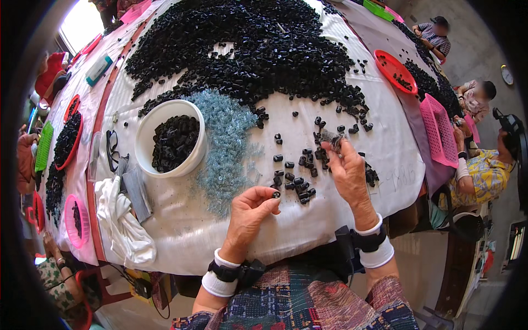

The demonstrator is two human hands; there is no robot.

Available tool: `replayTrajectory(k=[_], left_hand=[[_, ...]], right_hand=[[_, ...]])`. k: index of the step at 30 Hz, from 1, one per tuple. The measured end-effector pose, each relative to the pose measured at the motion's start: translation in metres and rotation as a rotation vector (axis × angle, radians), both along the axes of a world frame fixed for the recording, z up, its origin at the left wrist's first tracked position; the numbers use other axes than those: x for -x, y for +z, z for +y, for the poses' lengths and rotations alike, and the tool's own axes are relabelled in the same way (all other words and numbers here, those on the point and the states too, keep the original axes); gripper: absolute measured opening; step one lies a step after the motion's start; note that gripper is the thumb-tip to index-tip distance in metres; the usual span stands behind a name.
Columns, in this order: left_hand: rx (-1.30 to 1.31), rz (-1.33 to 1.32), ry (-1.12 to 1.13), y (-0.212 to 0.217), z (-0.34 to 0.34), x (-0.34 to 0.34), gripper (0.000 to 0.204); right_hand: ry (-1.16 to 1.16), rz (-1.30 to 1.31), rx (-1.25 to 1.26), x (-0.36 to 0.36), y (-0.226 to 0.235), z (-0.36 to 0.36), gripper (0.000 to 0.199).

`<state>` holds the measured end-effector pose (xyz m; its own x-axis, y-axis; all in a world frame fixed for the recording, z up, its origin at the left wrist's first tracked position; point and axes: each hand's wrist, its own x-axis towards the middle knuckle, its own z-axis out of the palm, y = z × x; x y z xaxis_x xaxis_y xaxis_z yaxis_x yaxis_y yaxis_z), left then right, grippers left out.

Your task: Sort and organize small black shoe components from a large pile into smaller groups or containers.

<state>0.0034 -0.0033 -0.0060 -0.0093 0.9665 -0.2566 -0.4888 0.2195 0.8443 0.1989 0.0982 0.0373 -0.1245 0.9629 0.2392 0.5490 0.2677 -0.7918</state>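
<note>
Between thumb and forefinger of my left hand (246, 215) is a small black cap (276, 194), its round end turned up. My right hand (350, 173) is closed at the fingertips on a bunch of small clear pieces (331, 138), raised over the cloth. Loose black caps (300, 186) lie scattered between and beyond both hands. To their left spreads a pile of small clear bluish pieces (223, 146), each too small to make out well. A white bucket (142, 147) partly filled with black caps stands against that pile.
A large heap of black caps (258, 49) covers the table's far part. At left lie eyeglasses (111, 144), a white cloth (124, 225) and a grey folded strip (136, 192). A red tray (393, 69) and pink basket (437, 129) sit at right, near other people.
</note>
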Motion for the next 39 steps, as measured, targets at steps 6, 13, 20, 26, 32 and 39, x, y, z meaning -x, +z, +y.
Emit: replayTrajectory(k=[6, 13, 20, 26, 32, 39], left_hand=[[-0.005, -0.023, 0.005, 0.0, 0.002, -0.001, 0.016], [0.02, -0.053, 0.015, 0.0, 0.001, 0.0, 0.015], [-0.003, -0.082, 0.007, -0.005, 0.002, 0.0, 0.015], [0.017, -0.022, 0.0, 0.003, 0.0, 0.0, 0.014], [0.086, -0.124, 0.048, 0.007, 0.002, -0.001, 0.015], [0.07, -0.156, 0.05, 0.0, 0.004, -0.001, 0.014]], right_hand=[[0.09, -0.143, 0.004, 0.01, -0.008, 0.005, 0.009], [0.143, 0.241, 0.279, 0.005, -0.009, -0.015, 0.015], [0.087, 0.917, 0.375, -0.023, -0.032, -0.043, 0.015], [0.039, 1.058, 0.463, -0.014, -0.035, -0.035, 0.017], [0.033, 0.998, 0.581, -0.033, -0.03, -0.045, 0.022], [0.175, 0.7, 0.692, -0.057, -0.019, -0.056, 0.018]])
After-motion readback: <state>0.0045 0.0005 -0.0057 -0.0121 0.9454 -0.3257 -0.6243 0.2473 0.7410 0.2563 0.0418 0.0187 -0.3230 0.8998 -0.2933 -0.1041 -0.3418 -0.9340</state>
